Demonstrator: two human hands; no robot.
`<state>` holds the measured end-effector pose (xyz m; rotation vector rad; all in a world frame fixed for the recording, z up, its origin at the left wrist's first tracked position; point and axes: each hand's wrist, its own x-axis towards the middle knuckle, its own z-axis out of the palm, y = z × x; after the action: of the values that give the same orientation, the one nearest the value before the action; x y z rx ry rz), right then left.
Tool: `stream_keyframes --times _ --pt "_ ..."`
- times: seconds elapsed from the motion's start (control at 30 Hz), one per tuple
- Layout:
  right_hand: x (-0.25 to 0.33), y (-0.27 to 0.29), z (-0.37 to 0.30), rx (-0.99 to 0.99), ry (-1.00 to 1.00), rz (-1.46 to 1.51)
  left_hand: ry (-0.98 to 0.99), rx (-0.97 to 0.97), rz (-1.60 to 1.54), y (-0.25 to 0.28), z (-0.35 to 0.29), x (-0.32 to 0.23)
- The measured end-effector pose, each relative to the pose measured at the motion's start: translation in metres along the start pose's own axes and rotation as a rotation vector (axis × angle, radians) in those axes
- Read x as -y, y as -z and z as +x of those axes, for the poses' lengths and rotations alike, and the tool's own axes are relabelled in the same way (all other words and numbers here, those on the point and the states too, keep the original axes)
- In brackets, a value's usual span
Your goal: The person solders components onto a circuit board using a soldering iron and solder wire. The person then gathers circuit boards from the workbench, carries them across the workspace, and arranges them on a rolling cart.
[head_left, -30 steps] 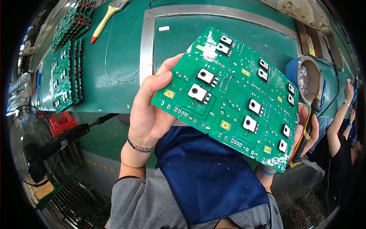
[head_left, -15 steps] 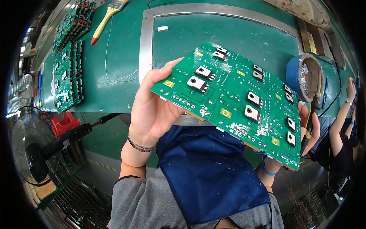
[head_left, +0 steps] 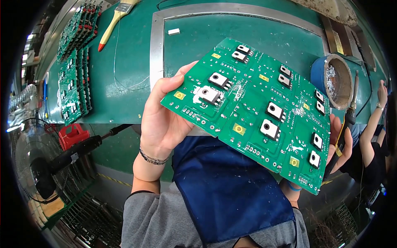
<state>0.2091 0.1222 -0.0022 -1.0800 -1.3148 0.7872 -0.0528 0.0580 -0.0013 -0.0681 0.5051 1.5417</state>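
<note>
A large green circuit board (head_left: 248, 95) is held up in front of me, tilted, with black-and-silver transistors and yellow squares on its face. My left hand (head_left: 163, 109) grips its left edge, thumb on top and fingers underneath. At the right edge, my right hand (head_left: 340, 142) closes on the board, its fingers partly hidden behind it. That hand also carries a soldering iron (head_left: 350, 120) with a black and yellow handle, its metal tip pointing up and away beside a blue-rimmed round pot (head_left: 318, 78) with shiny bits inside.
Stacked circuit boards (head_left: 76, 87) stand at the left of the green bench (head_left: 132, 62). A paintbrush (head_left: 109, 31) and a small white block (head_left: 174, 32) lie near a metal frame (head_left: 157, 45). A black fan (head_left: 39, 165) is lower left. Another person's arm (head_left: 372, 120) shows at far right.
The board has tipped, its lower right corner dropping slightly and its face turning more toward me. The soldering iron has come further into view beside the pot. Both hands keep their hold.
</note>
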Motion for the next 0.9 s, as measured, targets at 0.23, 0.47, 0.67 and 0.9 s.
stream_keyframes --times 0.23,0.47,0.67,0.9 --pt "0.004 -0.003 -0.003 -0.075 -0.044 0.168 -0.019 0.069 -0.055 0.002 -0.005 -0.001" --pt "-0.013 0.014 0.000 0.047 0.024 0.106 -0.045 -0.005 0.079 -0.007 0.008 0.002" --pt "-0.030 0.019 -0.010 0.151 0.059 -0.018 0.029 -0.065 0.744 0.001 0.031 -0.018" --pt "-0.042 0.026 -0.028 0.324 -0.025 -0.098 -0.254 -0.020 1.421 0.023 0.045 -0.020"
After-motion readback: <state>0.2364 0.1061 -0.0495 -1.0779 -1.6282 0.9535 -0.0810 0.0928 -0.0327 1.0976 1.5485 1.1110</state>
